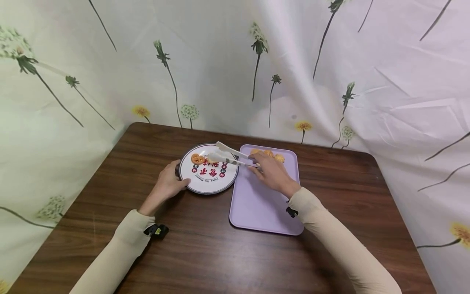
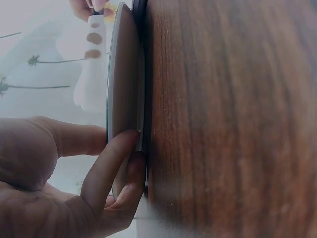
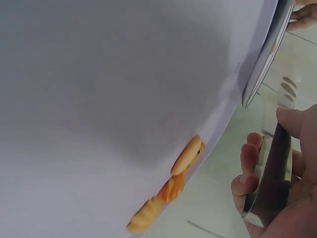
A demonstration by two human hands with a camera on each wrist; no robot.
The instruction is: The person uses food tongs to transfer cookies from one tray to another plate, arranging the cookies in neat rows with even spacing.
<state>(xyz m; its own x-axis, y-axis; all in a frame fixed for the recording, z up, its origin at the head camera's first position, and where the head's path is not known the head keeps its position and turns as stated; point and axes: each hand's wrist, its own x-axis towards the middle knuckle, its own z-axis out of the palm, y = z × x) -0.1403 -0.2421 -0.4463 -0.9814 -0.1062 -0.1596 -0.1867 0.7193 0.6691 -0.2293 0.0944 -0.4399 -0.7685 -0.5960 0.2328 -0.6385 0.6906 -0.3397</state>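
Observation:
A white plate (image 1: 205, 185) with red lettering and a dark rim lies left of the tray. My left hand (image 1: 169, 181) grips its left edge; in the left wrist view the thumb is on the upper face and curled fingers (image 2: 111, 171) are at the underside. My right hand (image 1: 271, 170) holds white-ended tongs (image 1: 231, 161) by their metal handle (image 3: 277, 168). The tong tips reach over the plate, spread apart. An orange pretzel-shaped biscuit (image 1: 197, 159) lies on the plate; whatever is right beside it is partly covered by the tongs.
A lilac tray (image 1: 262, 208) stands right of the plate, partly under my right hand. Several biscuits (image 1: 279, 158) are lined up along its far edge, also seen as biscuits (image 3: 171, 188) in the right wrist view. A flower-patterned cloth (image 1: 220, 73) hangs behind the wooden table (image 1: 191, 253).

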